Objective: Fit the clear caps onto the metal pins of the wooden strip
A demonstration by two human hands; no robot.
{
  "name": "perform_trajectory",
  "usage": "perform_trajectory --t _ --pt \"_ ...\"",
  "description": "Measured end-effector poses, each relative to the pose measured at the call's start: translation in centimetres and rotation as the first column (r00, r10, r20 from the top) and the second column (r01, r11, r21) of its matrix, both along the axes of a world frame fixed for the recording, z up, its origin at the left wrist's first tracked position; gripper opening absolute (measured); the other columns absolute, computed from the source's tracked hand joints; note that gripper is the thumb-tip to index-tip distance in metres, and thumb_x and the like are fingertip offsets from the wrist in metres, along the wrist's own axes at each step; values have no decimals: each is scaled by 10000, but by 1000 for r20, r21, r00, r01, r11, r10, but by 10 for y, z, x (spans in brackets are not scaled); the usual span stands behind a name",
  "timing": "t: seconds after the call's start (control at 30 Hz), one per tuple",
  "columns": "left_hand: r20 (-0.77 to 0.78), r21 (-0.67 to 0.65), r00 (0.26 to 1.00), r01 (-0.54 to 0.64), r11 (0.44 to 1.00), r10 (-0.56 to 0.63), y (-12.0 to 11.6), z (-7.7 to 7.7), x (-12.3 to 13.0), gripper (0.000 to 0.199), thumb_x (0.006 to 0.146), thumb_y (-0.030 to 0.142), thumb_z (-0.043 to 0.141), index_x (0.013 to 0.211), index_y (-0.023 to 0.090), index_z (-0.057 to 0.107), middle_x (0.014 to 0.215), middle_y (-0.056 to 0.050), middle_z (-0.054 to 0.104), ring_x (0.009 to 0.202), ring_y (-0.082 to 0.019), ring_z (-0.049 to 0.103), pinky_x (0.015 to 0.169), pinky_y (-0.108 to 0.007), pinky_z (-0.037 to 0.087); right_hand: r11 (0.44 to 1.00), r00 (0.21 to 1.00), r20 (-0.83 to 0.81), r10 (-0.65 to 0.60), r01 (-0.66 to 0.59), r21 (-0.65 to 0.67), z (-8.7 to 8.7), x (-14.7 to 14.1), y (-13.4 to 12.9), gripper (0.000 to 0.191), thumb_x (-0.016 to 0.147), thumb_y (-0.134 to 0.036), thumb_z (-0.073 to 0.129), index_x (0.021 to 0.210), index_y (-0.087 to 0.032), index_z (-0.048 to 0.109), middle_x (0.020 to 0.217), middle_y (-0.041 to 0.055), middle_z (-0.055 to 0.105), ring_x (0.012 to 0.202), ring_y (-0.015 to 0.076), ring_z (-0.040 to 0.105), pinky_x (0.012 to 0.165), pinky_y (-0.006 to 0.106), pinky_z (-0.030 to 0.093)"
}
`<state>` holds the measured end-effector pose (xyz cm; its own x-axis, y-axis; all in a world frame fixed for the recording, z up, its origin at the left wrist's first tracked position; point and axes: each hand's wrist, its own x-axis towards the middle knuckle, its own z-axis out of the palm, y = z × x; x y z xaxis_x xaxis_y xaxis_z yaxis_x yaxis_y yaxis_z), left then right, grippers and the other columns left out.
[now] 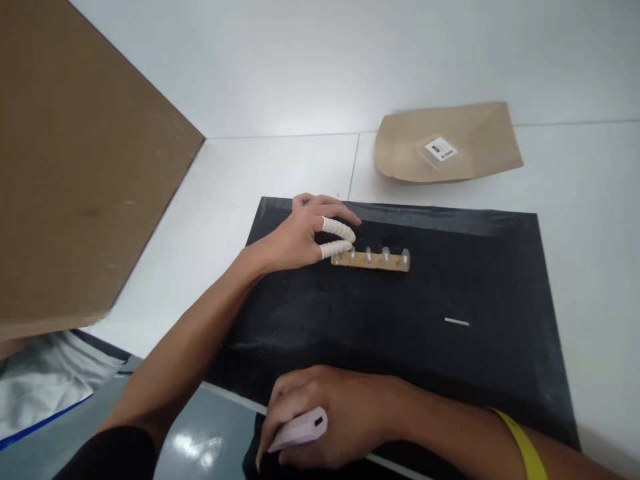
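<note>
My left hand (305,233) reaches over the black mat, with white finger cots on its thumb and forefinger. Those two fingertips come together at the left end of a yellowish strip (376,263); whatever is between them is hidden. Several clear nail tips (385,257) stand in a row along this strip. Near the front edge of the mat, my right hand (325,413) is closed around a pale pink faceted handheld device (300,429), with a dark slot at its visible end. The rest of the device is partly covered by my fingers.
The black mat (400,327) lies on a white table (590,267). A thin pale stick (457,321) rests on its right half. A brown paper envelope (465,133) with a labelled clear packet (441,150) lies behind. A brown panel (90,167) rises at left.
</note>
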<state>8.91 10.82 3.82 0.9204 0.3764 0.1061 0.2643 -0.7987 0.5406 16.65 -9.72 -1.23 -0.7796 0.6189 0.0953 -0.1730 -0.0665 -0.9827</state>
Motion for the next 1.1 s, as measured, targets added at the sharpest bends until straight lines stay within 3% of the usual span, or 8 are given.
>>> perform_trajectory --t 0.23,0.57,0.7,0.9,1.0,1.1 --pt "33 -50 992 -120 992 122 4 -2 3 77 945 295 735 966 246 790 1284 -38 763 1324 -270 609 1187 -521 264 1000 1000 14 9 -8 -24 -2 1 0 231 879 -214 781 1104 -168 769 1083 31 670 949 123 651 940 220 523" --pt "242 -107 958 -132 986 154 1 -2 -9 143 929 287 753 1060 243 791 1301 -85 751 1265 -270 665 1137 -528 443 1000 1000 24 -10 10 -17 -2 0 -1 193 860 -235 794 1047 -191 770 1042 13 661 910 108 638 898 204 518" --pt "333 -109 928 -138 984 167 -14 4 -15 148 929 279 763 1069 240 790 1296 -93 754 1253 -259 670 1124 -511 491 999 1000 1 -29 30 -14 -2 0 -2 173 857 -205 789 1027 -178 771 1044 25 678 901 110 645 923 225 526" --pt "501 -277 819 -155 948 280 -49 19 -28 256 897 225 805 1145 280 777 1356 -70 719 1287 -245 653 1143 -487 504 998 996 -62 -62 61 -13 0 -2 1 146 837 -203 778 981 -179 787 968 24 714 896 120 662 916 242 534" --pt "557 -337 764 -152 929 328 -64 25 -33 279 902 195 795 1161 296 768 1364 -44 711 1315 -227 636 1181 -486 480 999 994 -102 -50 48 -24 6 -1 6 135 865 -285 766 925 -165 779 979 42 725 920 138 683 912 267 541" --pt "607 -396 708 -124 910 361 -78 31 -34 235 910 220 789 1135 286 766 1339 -40 723 1297 -217 649 1178 -490 495 993 993 -14 -117 117 19 20 5 5 237 933 -368 708 804 -171 736 958 42 721 937 150 683 931 300 525"
